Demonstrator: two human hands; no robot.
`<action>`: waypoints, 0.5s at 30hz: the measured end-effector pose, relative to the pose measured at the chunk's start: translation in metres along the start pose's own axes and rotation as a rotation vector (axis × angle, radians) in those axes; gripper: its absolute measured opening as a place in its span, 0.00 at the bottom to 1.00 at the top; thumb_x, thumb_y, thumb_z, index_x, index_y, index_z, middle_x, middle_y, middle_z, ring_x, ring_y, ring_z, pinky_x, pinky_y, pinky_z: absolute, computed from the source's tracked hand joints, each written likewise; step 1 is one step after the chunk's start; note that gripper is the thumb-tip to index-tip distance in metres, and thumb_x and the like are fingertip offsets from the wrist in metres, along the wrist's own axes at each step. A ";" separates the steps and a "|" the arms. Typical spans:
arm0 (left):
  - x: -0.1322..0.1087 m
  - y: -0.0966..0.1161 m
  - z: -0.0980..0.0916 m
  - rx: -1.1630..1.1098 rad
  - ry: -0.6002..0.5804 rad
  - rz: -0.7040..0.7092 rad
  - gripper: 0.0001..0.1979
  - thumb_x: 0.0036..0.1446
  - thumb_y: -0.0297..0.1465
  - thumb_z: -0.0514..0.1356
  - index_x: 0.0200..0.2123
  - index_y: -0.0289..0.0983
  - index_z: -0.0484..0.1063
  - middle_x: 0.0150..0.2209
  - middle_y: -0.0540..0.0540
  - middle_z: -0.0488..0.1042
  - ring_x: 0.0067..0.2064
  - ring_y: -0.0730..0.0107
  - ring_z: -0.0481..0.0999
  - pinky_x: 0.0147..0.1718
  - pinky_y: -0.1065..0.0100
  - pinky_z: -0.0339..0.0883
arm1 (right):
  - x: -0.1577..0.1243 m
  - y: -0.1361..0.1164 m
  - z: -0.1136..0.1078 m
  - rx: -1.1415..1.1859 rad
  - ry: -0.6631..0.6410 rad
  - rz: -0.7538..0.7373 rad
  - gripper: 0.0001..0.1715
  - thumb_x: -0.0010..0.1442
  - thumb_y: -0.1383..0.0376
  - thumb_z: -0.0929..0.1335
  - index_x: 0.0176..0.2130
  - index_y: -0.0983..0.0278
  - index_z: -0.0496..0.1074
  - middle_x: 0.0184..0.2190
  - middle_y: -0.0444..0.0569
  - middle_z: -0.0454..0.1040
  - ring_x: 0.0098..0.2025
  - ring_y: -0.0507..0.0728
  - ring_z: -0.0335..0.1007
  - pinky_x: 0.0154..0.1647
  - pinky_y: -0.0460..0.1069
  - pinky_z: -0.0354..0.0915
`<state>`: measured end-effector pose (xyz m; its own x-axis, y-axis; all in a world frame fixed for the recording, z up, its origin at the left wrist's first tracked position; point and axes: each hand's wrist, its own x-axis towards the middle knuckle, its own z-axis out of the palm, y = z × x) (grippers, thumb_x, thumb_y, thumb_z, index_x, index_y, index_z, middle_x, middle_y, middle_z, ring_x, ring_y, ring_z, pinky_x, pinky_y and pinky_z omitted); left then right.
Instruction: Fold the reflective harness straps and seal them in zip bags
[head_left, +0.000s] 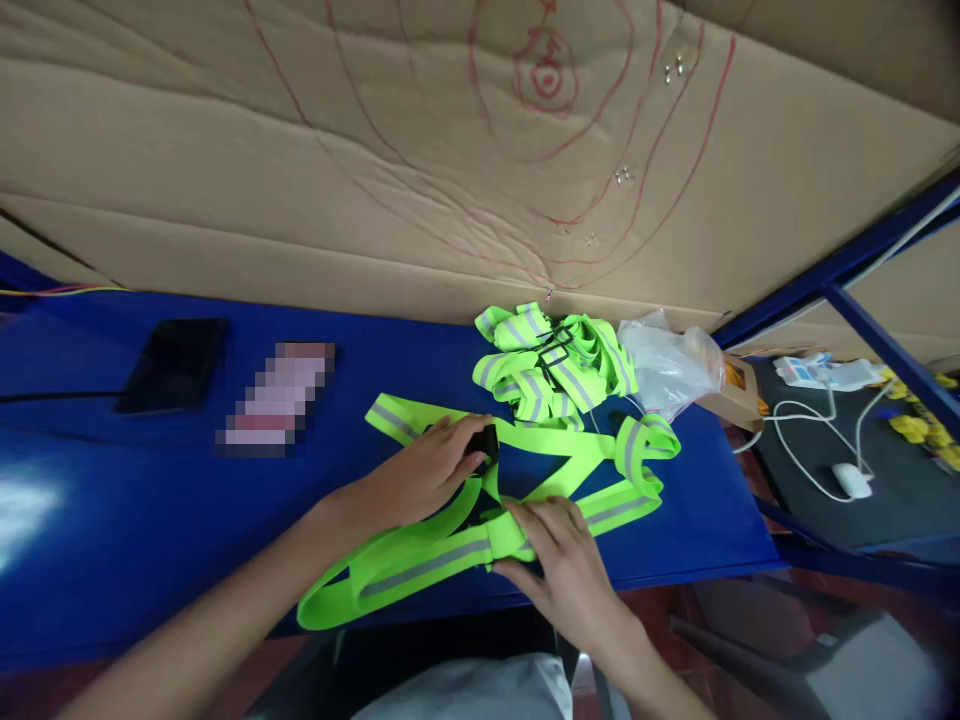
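Note:
A neon-green reflective strap harness point(427, 565) with grey stripes lies spread in loops over the blue table's front part. My left hand point(429, 470) is closed on a black buckle point(487, 446) at the harness's upper strap, thumb and fingers on it. Lower and to the right, my right hand point(559, 560) pinches the front strap where two bands overlap, thumb below and fingers on top. The harness's right end curls into a loop point(646, 440). Part of the buckle is hidden behind my left fingers.
Behind the harness lies a pile of similar green straps point(555, 365) with black buckles, beside a clear plastic bag point(667, 365) and a cardboard box point(739, 390). A phone point(277, 400) and a black cabled device point(172, 365) rest on the blue table point(187, 540). A cardboard wall point(375, 200) stands behind.

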<state>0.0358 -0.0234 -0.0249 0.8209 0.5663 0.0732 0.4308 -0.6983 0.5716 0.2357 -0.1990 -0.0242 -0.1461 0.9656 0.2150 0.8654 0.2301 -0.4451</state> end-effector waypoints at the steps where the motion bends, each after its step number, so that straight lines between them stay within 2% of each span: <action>1: 0.007 -0.003 0.004 0.017 -0.011 0.012 0.20 0.74 0.35 0.45 0.64 0.37 0.59 0.64 0.36 0.70 0.66 0.53 0.70 0.67 0.44 0.58 | -0.002 -0.007 0.006 0.001 0.026 -0.026 0.29 0.68 0.65 0.67 0.66 0.57 0.65 0.44 0.51 0.79 0.44 0.62 0.75 0.48 0.60 0.72; 3: 0.017 -0.012 0.008 0.058 -0.008 -0.003 0.19 0.74 0.35 0.45 0.63 0.37 0.61 0.65 0.36 0.70 0.66 0.51 0.70 0.69 0.39 0.50 | -0.011 -0.016 0.012 -0.038 0.078 -0.102 0.30 0.66 0.75 0.62 0.64 0.60 0.68 0.39 0.50 0.79 0.37 0.59 0.73 0.40 0.56 0.71; 4: 0.021 -0.018 0.008 0.076 0.005 -0.021 0.19 0.74 0.35 0.45 0.62 0.37 0.61 0.65 0.36 0.70 0.66 0.51 0.71 0.70 0.37 0.47 | -0.017 -0.019 0.013 -0.069 0.085 -0.165 0.30 0.65 0.77 0.61 0.63 0.61 0.70 0.37 0.49 0.79 0.35 0.58 0.73 0.38 0.55 0.70; 6: 0.027 -0.029 0.006 0.104 0.031 -0.059 0.19 0.74 0.36 0.44 0.62 0.37 0.61 0.64 0.36 0.70 0.63 0.51 0.73 0.69 0.36 0.46 | -0.031 -0.024 0.018 -0.131 0.087 -0.343 0.26 0.66 0.74 0.62 0.58 0.60 0.75 0.35 0.47 0.80 0.33 0.57 0.71 0.35 0.54 0.70; 9: 0.033 -0.040 0.003 0.149 0.057 -0.093 0.19 0.73 0.37 0.44 0.61 0.36 0.61 0.58 0.35 0.77 0.57 0.52 0.79 0.70 0.38 0.45 | -0.048 -0.031 0.037 -0.184 0.053 -0.558 0.18 0.68 0.67 0.64 0.50 0.58 0.80 0.32 0.43 0.80 0.31 0.54 0.69 0.32 0.51 0.70; 12: 0.036 -0.047 0.005 0.129 0.075 -0.086 0.18 0.73 0.38 0.46 0.59 0.37 0.62 0.55 0.36 0.78 0.54 0.53 0.80 0.70 0.40 0.44 | -0.058 -0.032 0.058 -0.173 -0.034 -0.593 0.16 0.65 0.64 0.66 0.48 0.59 0.81 0.32 0.43 0.81 0.31 0.56 0.71 0.31 0.52 0.72; 15: 0.036 -0.052 0.006 0.083 0.075 -0.069 0.17 0.73 0.37 0.47 0.59 0.38 0.62 0.58 0.38 0.76 0.55 0.55 0.79 0.72 0.42 0.42 | -0.054 -0.027 0.051 0.001 -0.162 -0.580 0.20 0.67 0.58 0.66 0.55 0.56 0.78 0.39 0.43 0.83 0.36 0.56 0.78 0.37 0.52 0.75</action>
<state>0.0450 0.0303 -0.0568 0.7594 0.6430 0.0991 0.5169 -0.6888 0.5083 0.1962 -0.2513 -0.0679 -0.6657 0.6885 0.2878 0.6219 0.7250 -0.2959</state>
